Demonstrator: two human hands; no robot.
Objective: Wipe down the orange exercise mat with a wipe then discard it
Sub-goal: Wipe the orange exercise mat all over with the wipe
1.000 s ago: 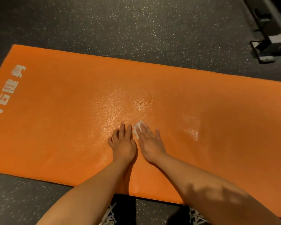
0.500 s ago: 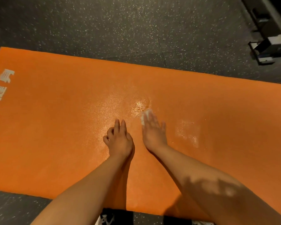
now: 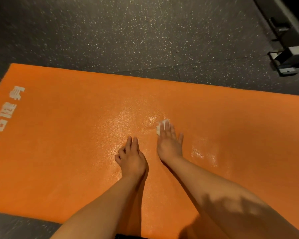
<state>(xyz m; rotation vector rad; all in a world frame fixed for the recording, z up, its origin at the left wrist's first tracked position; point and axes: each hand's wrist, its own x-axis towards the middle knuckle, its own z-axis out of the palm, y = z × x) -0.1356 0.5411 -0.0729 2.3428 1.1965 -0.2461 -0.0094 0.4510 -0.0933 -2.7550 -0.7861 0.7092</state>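
The right hand [image 3: 169, 144] has slid the white wipe [image 3: 161, 126] farther up the orange mat [image 3: 59, 161], away from the left hand [image 3: 132, 157]. Its straight fingers press the wipe flat to scrub. The left hand rests flat on the mat, fingers loosely extended, likely bracing.

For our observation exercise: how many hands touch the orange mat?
2. The left hand rests on the orange mat; the right hand, just beside it, presses the white wipe down.
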